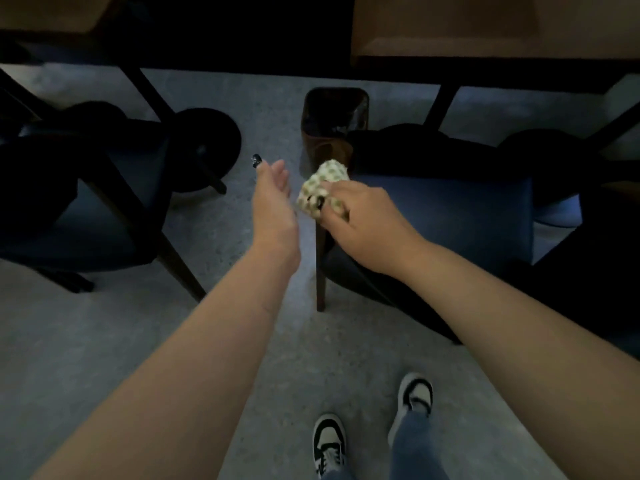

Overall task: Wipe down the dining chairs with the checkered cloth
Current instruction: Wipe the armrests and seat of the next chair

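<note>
The right hand [363, 213] bunches the checkered cloth [322, 188] in curled fingers, pressing it at what seems to be the near corner of the blue chair [450, 216] for wiping. The left hand [273, 199], fingers straight and empty, hovers just beside the cloth.

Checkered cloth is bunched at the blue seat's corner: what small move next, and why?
Probably sweep the right hand, gripping the checkered cloth, rightward across the blue seat. The cloth sits only at its left front corner; the left hand hangs open, holding nothing.
</note>
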Demonstrator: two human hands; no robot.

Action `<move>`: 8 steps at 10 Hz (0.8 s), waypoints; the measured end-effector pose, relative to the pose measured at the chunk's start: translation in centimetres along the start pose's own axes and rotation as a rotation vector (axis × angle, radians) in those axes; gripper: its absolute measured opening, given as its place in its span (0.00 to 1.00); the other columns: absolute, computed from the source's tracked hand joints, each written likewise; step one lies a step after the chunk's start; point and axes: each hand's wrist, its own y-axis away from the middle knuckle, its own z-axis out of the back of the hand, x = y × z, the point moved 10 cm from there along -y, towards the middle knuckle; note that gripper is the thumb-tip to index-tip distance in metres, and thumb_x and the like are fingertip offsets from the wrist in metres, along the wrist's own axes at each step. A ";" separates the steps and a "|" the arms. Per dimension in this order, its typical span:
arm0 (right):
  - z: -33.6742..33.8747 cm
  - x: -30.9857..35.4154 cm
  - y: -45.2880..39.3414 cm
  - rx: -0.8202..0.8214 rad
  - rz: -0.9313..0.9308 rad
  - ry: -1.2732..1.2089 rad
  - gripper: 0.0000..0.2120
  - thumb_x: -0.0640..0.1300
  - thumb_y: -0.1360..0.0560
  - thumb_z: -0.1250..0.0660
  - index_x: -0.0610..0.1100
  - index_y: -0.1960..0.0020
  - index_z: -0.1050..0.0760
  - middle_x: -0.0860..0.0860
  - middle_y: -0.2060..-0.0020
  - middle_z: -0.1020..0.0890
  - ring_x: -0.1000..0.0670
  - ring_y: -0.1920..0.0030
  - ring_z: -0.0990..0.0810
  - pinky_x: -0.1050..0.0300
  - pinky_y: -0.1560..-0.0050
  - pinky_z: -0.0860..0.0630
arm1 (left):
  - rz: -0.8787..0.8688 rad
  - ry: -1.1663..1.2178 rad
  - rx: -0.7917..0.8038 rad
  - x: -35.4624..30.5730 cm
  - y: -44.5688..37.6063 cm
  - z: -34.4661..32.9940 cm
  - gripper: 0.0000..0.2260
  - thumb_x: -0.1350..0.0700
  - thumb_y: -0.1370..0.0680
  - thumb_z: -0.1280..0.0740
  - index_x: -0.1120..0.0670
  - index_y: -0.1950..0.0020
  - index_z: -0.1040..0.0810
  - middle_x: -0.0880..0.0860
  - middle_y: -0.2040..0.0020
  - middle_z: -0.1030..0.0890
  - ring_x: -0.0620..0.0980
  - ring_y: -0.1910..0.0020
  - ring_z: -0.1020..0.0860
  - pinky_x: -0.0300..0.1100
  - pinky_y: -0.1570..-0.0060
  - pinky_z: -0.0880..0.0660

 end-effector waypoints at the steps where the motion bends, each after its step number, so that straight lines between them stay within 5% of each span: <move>1: -0.9 1.1 0.4 0.049 0.085 0.203 0.17 0.44 0.21 0.39 0.37 0.36 0.26 0.44 0.36 0.25 0.46 0.36 0.32 0.61 0.41 0.40 | -0.128 -0.183 0.140 -2.3 -0.7 0.2 0.20 0.48 0.14 0.54 0.48 0.41 0.21 0.47 0.37 0.21 0.39 0.37 0.27 0.43 0.32 0.38; 2: -0.9 1.3 0.3 0.053 0.115 0.198 0.18 0.46 0.22 0.39 0.40 0.36 0.26 0.47 0.34 0.27 0.48 0.34 0.33 0.63 0.38 0.41 | -0.218 -0.338 0.285 -3.2 -1.9 -1.9 0.23 0.52 0.14 0.55 0.53 0.44 0.19 0.46 0.43 0.18 0.28 0.49 0.23 0.29 0.47 0.34; 4: -1.1 2.0 0.4 0.051 0.215 0.231 0.08 0.44 0.27 0.37 0.43 0.52 0.21 0.50 0.43 0.23 0.50 0.42 0.28 0.56 0.46 0.28 | -0.236 -0.437 0.496 -0.4 -4.4 -5.2 0.28 0.48 0.15 0.53 0.59 0.51 0.15 0.56 0.46 0.15 0.43 0.44 0.20 0.35 0.44 0.27; 6: -1.6 3.0 0.7 0.079 0.237 0.415 0.03 0.41 0.28 0.35 0.43 0.59 0.28 0.47 0.53 0.23 0.46 0.51 0.24 0.52 0.55 0.25 | -0.252 -0.234 0.608 0.3 -7.5 -5.7 0.34 0.38 0.18 0.52 0.56 0.57 0.13 0.56 0.49 0.14 0.51 0.51 0.16 0.42 0.51 0.21; 7: -1.8 3.8 1.4 0.082 0.303 0.510 0.07 0.40 0.26 0.35 0.39 0.50 0.24 0.46 0.54 0.21 0.45 0.51 0.22 0.51 0.50 0.27 | -0.302 -0.191 0.617 0.2 -7.4 -6.5 0.32 0.30 0.27 0.42 0.55 0.50 0.13 0.60 0.42 0.17 0.57 0.47 0.17 0.51 0.45 0.22; 8: -2.6 4.7 2.0 0.049 0.387 0.776 0.11 0.42 0.24 0.38 0.39 0.44 0.24 0.44 0.53 0.22 0.43 0.48 0.24 0.48 0.47 0.31 | -0.330 -0.113 0.598 0.4 -7.7 -6.9 0.45 0.30 0.35 0.37 0.62 0.29 0.28 0.67 0.28 0.31 0.68 0.30 0.31 0.63 0.28 0.37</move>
